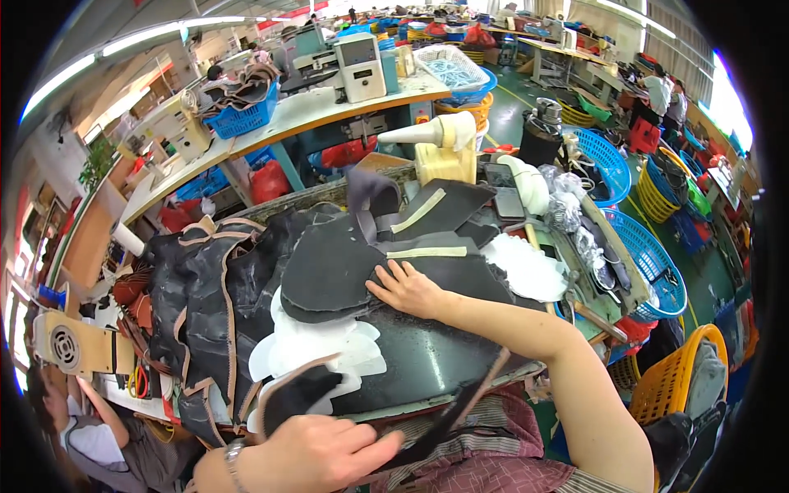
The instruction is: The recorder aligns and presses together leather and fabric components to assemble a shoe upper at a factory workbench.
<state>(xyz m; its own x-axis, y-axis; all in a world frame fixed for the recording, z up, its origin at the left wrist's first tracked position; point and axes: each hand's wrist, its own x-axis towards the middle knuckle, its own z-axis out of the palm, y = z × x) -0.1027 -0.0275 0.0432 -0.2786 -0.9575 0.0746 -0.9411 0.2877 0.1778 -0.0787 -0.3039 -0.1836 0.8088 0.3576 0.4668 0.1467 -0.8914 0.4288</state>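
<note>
My right hand (408, 292) lies with its fingers spread on the edge of a stack of dark grey sheet pieces (333, 267). Close to my body, my left hand (320, 452) is closed, with curled fingers, on a black curved piece with a tan edge (300, 398); its grip is partly hidden. A long black strip of this piece seems to reach right, past my fingers. White rounded sheets (316, 349) lie under the grey stack. Pale yellow strips (427, 253) rest on the dark pieces beyond my right hand.
Black pieces with tan edges (201, 304) are heaped at the left. A cream machine with a cone (444, 148) stands behind the worktop. White sheets (526, 267) lie at its right side. Blue baskets (649, 259) and a yellow basket (670, 378) stand at the right. Someone sits at the lower left.
</note>
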